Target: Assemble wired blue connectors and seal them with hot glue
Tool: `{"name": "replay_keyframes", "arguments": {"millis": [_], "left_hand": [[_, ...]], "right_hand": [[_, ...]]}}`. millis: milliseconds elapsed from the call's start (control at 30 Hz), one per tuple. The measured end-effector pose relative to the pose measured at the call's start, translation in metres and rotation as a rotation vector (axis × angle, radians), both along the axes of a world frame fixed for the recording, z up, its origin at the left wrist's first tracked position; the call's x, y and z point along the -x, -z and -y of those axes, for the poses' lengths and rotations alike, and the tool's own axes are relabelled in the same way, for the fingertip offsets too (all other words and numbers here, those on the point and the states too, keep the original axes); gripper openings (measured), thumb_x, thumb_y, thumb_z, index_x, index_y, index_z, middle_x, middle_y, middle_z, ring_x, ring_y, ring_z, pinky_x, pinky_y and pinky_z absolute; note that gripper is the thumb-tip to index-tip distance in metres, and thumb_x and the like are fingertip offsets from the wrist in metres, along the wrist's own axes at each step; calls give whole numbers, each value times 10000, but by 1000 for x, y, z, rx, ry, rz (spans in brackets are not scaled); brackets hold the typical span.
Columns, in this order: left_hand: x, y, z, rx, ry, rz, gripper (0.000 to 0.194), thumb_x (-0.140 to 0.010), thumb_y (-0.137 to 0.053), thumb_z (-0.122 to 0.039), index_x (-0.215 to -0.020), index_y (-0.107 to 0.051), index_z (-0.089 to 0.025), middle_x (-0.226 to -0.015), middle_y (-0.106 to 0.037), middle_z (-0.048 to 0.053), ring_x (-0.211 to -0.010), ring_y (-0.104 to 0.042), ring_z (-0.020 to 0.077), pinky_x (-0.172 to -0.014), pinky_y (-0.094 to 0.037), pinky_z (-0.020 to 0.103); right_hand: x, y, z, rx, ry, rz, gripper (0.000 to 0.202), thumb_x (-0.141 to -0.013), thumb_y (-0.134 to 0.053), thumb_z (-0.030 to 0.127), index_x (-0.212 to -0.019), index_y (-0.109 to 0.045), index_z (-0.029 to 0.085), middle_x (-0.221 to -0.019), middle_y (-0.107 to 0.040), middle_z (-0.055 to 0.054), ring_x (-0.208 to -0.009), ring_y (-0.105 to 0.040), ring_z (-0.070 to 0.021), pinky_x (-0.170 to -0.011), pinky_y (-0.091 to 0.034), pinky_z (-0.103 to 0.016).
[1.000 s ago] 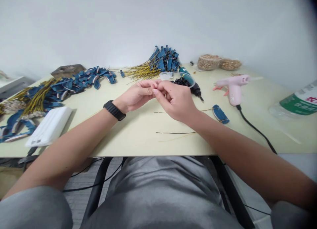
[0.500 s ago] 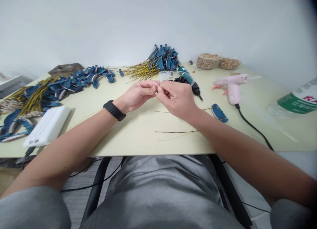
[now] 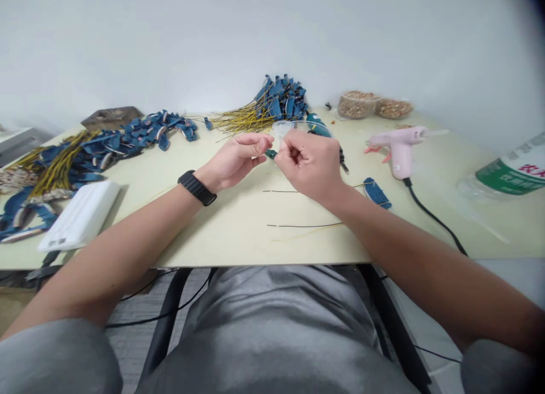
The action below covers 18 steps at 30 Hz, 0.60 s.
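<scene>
Above the middle of the table, my left hand and my right hand face each other with bent fingers. A small dark green piece shows between their fingertips; its kind is too small to make out. The left thumb and fingers pinch at its left end. My right hand is curled like a fist against its right end, which its fingers partly hide. Beneath and beside the right forearm lies a blue denim-like piece with thin wires running left. Behind the right hand is a clear plastic lid or dish.
A teal and black power tool lies behind my right hand. A pink glue gun and a bottle stand right. Blue bundles with yellow stems lie at the back, more at left. A white power bank sits front left.
My fingertips have moved slightly apart, and more of the dark green piece now shows between them. The right hand has shifted a little right and turned.
</scene>
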<state>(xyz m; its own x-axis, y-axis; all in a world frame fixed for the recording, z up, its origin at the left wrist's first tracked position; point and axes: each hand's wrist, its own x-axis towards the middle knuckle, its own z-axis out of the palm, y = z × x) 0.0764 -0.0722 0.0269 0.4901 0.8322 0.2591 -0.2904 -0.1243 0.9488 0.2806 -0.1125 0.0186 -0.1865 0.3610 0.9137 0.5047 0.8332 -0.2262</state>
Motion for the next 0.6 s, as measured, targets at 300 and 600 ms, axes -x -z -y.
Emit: {"name": "replay_keyframes", "arguments": {"millis": [300,600], "left_hand": [[2,-5,3,109,7,16,467,-669,-1020,-209,-641,-555,-180,-1195,-707,37,-1231,-639,209,-926,-575,249],[1,5,-3,66,80,24,424,-767,-973,-224,-663,-563,-181,-1304,-767,55,-1279,-682,240,-1020,-583,325]], "right_hand": [[-4,-5,-8,158,-43,-213,520,-1111,-631,240,-695,-321,264,-641,-314,42,-617,-358,-132,-626,-327,-334],[0,4,-8,468,-96,-139,265,-1046,-695,157,-856,-542,259,-688,-527,58,-602,-432,-128,-632,-364,-328]]}}
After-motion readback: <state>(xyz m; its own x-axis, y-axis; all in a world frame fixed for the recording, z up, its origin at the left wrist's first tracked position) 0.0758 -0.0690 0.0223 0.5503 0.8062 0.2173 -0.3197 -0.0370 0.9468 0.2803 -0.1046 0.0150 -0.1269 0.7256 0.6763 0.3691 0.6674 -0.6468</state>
